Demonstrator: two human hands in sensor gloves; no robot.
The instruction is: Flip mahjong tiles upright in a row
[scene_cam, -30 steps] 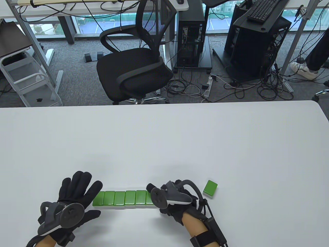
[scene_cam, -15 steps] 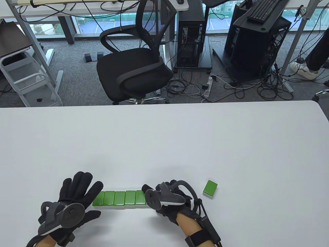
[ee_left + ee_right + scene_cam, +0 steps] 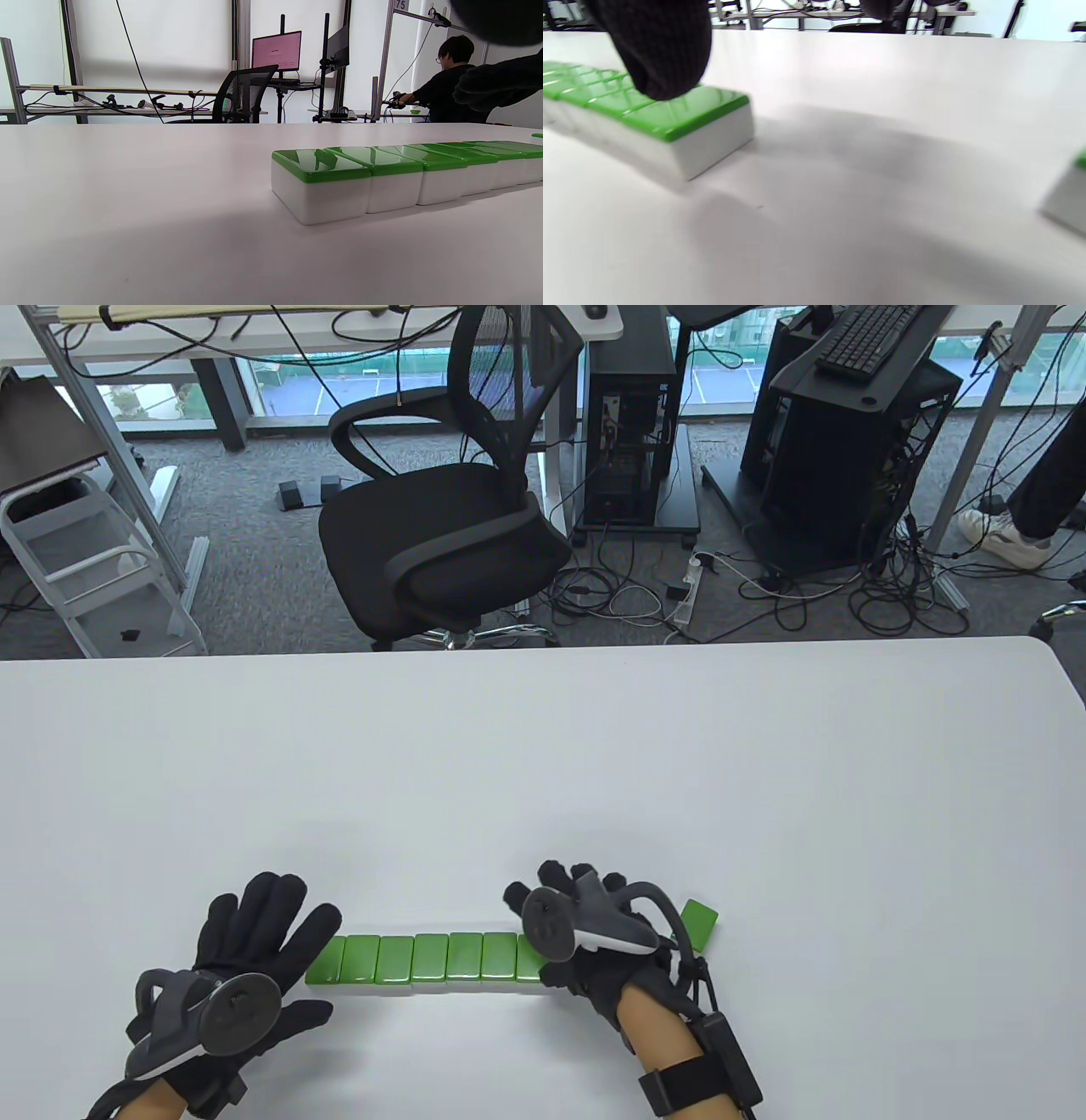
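Several mahjong tiles (image 3: 428, 957) lie flat in one tight row, green backs up, near the table's front edge. The row also shows in the left wrist view (image 3: 394, 169). One loose tile (image 3: 702, 918) lies flat to the right of the row, partly hidden behind my right hand's tracker, and shows at the right wrist view's edge (image 3: 1069, 203). My left hand (image 3: 271, 916) lies open, fingers spread, at the row's left end. My right hand (image 3: 560, 891) is open and empty over the row's right end. One fingertip (image 3: 657, 51) hangs above the end tile (image 3: 687, 114).
The white table (image 3: 543, 763) stretches far back behind the tiles. A black office chair (image 3: 441, 526) and computer towers stand on the floor beyond the table's far edge.
My right hand has moved right and away from me, uncovering the row's right end and now partly hiding the loose tile. The left hand and the row stay where they were.
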